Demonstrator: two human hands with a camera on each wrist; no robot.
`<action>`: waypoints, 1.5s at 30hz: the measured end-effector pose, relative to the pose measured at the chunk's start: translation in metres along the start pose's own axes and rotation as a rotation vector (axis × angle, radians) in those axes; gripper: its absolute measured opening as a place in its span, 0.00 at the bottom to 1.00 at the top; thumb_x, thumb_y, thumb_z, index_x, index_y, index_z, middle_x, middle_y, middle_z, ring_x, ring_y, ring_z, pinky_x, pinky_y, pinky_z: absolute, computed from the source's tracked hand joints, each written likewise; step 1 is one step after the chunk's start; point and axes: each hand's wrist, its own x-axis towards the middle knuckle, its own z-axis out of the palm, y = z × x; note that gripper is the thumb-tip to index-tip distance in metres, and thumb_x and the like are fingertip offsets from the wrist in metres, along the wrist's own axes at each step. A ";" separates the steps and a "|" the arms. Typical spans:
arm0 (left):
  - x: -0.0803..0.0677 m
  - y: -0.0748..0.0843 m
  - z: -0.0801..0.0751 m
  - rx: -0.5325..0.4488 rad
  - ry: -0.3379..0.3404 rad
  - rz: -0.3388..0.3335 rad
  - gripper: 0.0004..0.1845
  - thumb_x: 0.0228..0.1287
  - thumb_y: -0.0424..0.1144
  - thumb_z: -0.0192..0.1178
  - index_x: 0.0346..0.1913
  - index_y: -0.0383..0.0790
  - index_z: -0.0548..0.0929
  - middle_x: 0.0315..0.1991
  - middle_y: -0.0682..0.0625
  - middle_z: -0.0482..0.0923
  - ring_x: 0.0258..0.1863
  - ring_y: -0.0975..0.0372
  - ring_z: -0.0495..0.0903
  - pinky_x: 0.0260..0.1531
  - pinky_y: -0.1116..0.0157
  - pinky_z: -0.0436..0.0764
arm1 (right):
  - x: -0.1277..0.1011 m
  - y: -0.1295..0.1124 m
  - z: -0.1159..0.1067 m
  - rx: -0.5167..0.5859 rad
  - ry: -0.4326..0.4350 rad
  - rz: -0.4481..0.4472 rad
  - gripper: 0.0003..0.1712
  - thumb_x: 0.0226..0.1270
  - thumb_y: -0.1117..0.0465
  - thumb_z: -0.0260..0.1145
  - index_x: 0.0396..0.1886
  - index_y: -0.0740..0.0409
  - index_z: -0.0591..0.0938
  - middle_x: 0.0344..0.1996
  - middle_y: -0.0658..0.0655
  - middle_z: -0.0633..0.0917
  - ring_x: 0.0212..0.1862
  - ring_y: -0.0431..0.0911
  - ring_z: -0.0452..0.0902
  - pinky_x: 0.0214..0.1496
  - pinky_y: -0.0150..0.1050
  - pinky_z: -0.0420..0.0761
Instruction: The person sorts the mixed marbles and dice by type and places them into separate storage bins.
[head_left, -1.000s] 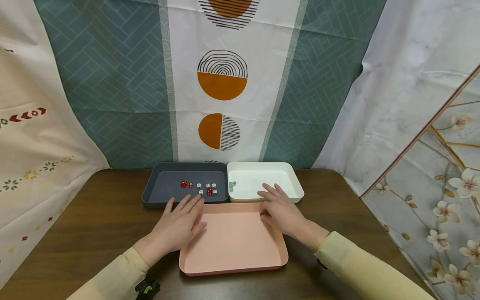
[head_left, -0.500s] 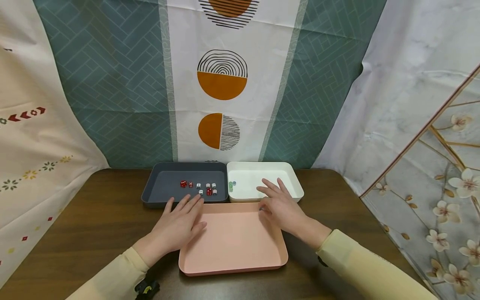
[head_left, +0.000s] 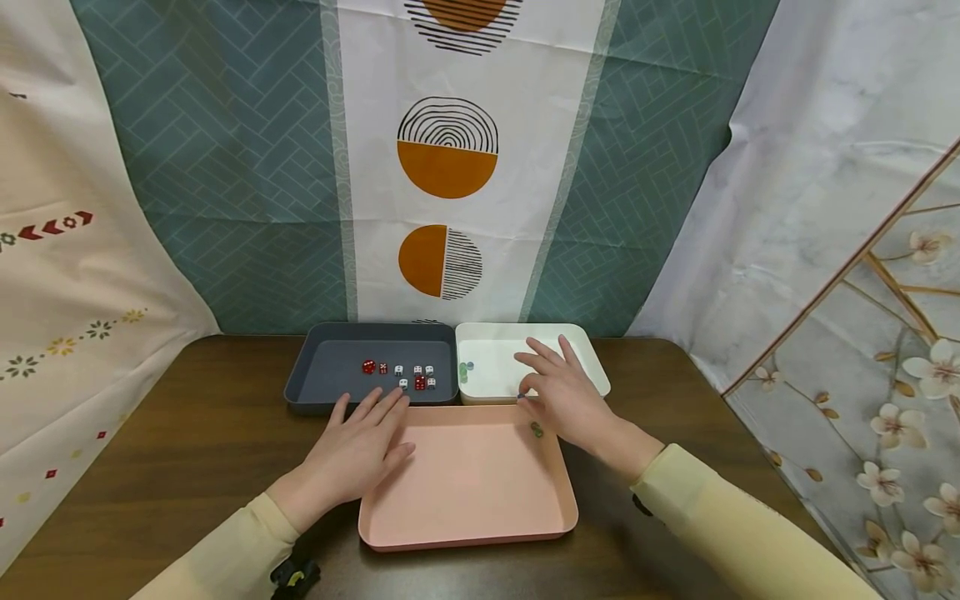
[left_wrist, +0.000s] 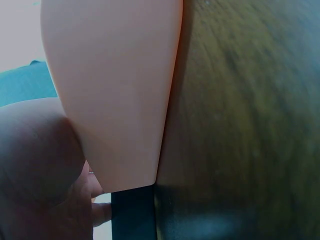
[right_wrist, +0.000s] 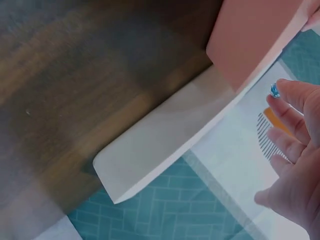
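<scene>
Between thumb and forefinger, my right hand [head_left: 566, 400] pinches a small blue faceted gem [right_wrist: 274, 90] above the seam where the pink tray and white tray meet. Its other fingers spread over the white tray [head_left: 592, 358]. Small green gems [head_left: 536, 429] lie in the pink tray [head_left: 465, 492] near its far right corner, just below that hand. At the white tray's left end are a few green gems [head_left: 463, 372] and a blue one [head_left: 470, 365]. My left hand [head_left: 352, 454] rests with extended fingers over the pink tray's left rim, fingertips at the dark tray's near edge.
The dark grey tray [head_left: 330, 367] stands at the back left, against the white tray. It holds red dice [head_left: 368, 367] and white dice [head_left: 403, 383]. All three trays sit on a brown wooden table [head_left: 210, 433], with a patterned curtain [head_left: 277, 208] hanging behind.
My right hand has shifted slightly up toward the white tray with the blue gem, its fingers lifting. Green gems now show in the pink tray beneath it. The left hand stays still.
</scene>
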 end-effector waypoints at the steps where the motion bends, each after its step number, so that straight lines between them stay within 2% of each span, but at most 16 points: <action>1: 0.000 0.000 0.000 0.001 -0.002 -0.002 0.39 0.81 0.56 0.64 0.83 0.37 0.71 0.84 0.39 0.66 0.83 0.38 0.62 0.77 0.25 0.51 | 0.002 0.001 0.000 -0.006 0.006 0.001 0.07 0.64 0.63 0.85 0.35 0.52 0.92 0.68 0.61 0.85 0.82 0.61 0.66 0.83 0.73 0.52; 9: -0.001 -0.002 0.001 0.002 -0.011 -0.011 0.39 0.81 0.57 0.64 0.84 0.37 0.71 0.84 0.40 0.65 0.84 0.39 0.61 0.78 0.26 0.51 | 0.020 0.006 0.004 -0.025 0.002 0.052 0.06 0.65 0.62 0.85 0.38 0.54 0.94 0.69 0.61 0.85 0.82 0.60 0.66 0.83 0.75 0.51; 27: -0.001 -0.003 0.002 0.001 -0.002 -0.015 0.40 0.81 0.56 0.65 0.84 0.37 0.71 0.84 0.40 0.65 0.84 0.39 0.61 0.78 0.26 0.50 | 0.057 0.010 0.033 0.006 -0.168 0.192 0.04 0.74 0.57 0.79 0.42 0.52 0.95 0.73 0.58 0.82 0.85 0.57 0.61 0.84 0.75 0.43; 32: -0.001 -0.004 0.002 0.003 -0.006 -0.019 0.40 0.81 0.57 0.64 0.84 0.37 0.70 0.85 0.41 0.65 0.84 0.40 0.61 0.78 0.26 0.50 | 0.068 0.007 0.045 -0.012 -0.211 0.200 0.05 0.75 0.55 0.79 0.42 0.51 0.95 0.74 0.56 0.81 0.85 0.56 0.61 0.84 0.74 0.45; 39: 0.000 -0.003 0.001 0.003 -0.016 -0.018 0.40 0.82 0.57 0.63 0.84 0.37 0.70 0.85 0.41 0.64 0.84 0.40 0.60 0.79 0.27 0.50 | 0.076 0.004 0.058 -0.007 -0.235 0.215 0.02 0.73 0.58 0.80 0.42 0.48 0.94 0.74 0.55 0.81 0.86 0.55 0.60 0.85 0.72 0.44; 45: 0.001 -0.001 0.001 0.011 -0.017 -0.012 0.40 0.82 0.58 0.63 0.84 0.37 0.70 0.85 0.41 0.65 0.84 0.40 0.60 0.79 0.27 0.51 | 0.083 0.004 0.063 -0.016 -0.238 0.219 0.03 0.73 0.59 0.80 0.43 0.48 0.94 0.73 0.56 0.82 0.85 0.55 0.61 0.84 0.73 0.47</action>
